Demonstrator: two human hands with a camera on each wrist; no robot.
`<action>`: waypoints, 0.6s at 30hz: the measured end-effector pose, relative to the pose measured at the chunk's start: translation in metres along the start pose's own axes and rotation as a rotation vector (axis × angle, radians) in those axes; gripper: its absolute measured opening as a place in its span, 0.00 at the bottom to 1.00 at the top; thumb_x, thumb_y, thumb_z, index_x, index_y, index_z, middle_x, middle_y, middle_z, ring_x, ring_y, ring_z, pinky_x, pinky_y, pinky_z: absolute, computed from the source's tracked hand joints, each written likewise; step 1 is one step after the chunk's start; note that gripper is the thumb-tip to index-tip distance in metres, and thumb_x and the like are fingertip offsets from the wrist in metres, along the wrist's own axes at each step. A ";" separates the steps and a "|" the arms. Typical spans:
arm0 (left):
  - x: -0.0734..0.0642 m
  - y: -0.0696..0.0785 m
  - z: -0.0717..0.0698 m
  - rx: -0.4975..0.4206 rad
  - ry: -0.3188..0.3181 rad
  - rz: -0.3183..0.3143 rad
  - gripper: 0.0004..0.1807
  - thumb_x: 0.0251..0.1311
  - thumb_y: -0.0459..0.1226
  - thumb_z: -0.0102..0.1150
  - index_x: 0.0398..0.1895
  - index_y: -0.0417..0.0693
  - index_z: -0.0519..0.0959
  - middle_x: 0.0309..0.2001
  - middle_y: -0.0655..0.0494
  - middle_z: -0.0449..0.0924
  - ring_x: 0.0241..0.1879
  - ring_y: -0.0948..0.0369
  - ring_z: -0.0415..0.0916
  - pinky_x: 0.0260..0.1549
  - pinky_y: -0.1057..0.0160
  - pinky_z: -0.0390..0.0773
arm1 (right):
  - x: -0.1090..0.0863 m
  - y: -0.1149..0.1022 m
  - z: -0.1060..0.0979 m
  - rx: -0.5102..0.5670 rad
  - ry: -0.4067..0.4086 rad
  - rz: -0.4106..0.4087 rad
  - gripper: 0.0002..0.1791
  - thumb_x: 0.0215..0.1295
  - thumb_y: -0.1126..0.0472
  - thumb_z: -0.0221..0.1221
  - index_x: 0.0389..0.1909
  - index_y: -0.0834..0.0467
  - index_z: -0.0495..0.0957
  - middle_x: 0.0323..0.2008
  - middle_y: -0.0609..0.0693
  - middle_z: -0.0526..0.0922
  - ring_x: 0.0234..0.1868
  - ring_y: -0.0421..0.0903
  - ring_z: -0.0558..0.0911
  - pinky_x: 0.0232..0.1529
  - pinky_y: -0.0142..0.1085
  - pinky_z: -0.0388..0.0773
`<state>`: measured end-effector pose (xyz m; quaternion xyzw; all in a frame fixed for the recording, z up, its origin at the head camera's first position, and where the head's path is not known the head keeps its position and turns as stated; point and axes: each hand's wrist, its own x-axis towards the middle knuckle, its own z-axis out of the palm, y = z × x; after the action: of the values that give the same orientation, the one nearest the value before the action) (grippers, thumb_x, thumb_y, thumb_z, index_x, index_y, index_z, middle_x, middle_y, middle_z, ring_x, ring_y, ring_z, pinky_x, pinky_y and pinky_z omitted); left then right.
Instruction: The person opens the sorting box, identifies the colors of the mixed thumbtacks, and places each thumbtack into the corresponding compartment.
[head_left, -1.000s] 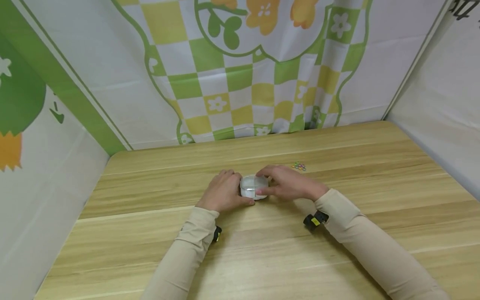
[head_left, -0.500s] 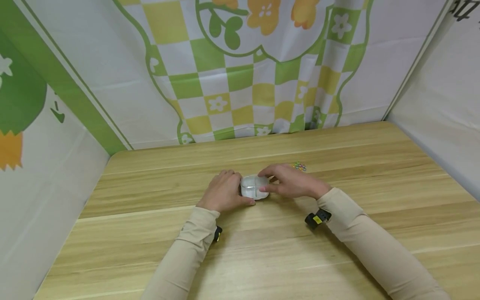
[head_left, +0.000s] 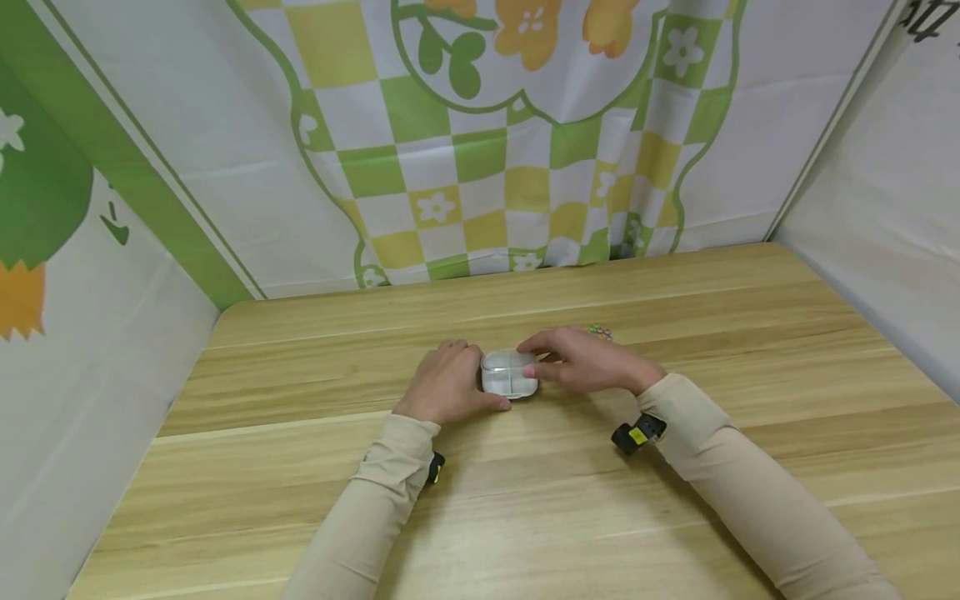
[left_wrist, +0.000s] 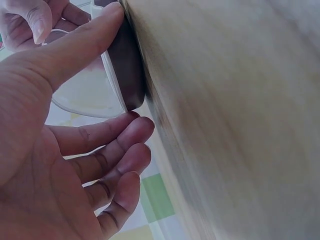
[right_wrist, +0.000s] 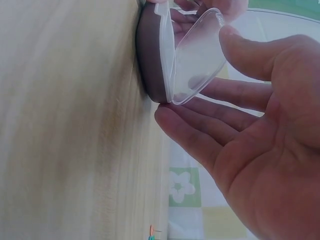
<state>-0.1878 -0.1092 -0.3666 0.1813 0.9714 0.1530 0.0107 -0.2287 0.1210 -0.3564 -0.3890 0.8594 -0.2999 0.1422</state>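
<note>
Both forearms (head_left: 757, 492) slant inward, the fingers (left_wrist: 134, 132) gently bent.

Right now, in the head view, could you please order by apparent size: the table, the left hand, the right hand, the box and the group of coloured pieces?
1. Table
2. Left hand and right hand: too alike to rank
3. Box
4. Group of coloured pieces

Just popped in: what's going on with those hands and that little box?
A person is handling a small box on a wooden table. Their left hand grips its side, while the right hand holds the clear lid, which is tilted partly open. Some tiny colourful pieces lie on the table just beyond the right hand.
</note>
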 end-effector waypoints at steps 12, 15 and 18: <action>0.001 -0.001 0.000 -0.022 0.010 0.000 0.29 0.41 0.53 0.83 0.34 0.41 0.81 0.28 0.56 0.75 0.31 0.56 0.72 0.35 0.55 0.73 | 0.001 0.003 0.001 0.008 0.001 0.025 0.23 0.77 0.55 0.56 0.64 0.65 0.76 0.57 0.55 0.82 0.50 0.44 0.81 0.50 0.42 0.78; 0.001 -0.002 0.000 -0.026 0.009 -0.003 0.28 0.41 0.53 0.83 0.33 0.41 0.81 0.28 0.56 0.75 0.31 0.57 0.72 0.34 0.55 0.73 | 0.000 0.002 0.001 0.018 -0.002 0.035 0.23 0.78 0.54 0.55 0.65 0.65 0.75 0.58 0.55 0.82 0.52 0.44 0.81 0.52 0.43 0.78; 0.001 -0.002 0.001 -0.029 0.009 -0.004 0.28 0.41 0.53 0.83 0.33 0.41 0.82 0.27 0.57 0.75 0.31 0.57 0.72 0.33 0.56 0.73 | -0.001 0.002 0.000 0.024 0.001 0.046 0.24 0.78 0.54 0.54 0.65 0.65 0.75 0.59 0.56 0.81 0.54 0.45 0.80 0.54 0.45 0.77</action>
<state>-0.1897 -0.1104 -0.3678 0.1783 0.9695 0.1681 0.0092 -0.2292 0.1226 -0.3573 -0.3670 0.8647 -0.3069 0.1531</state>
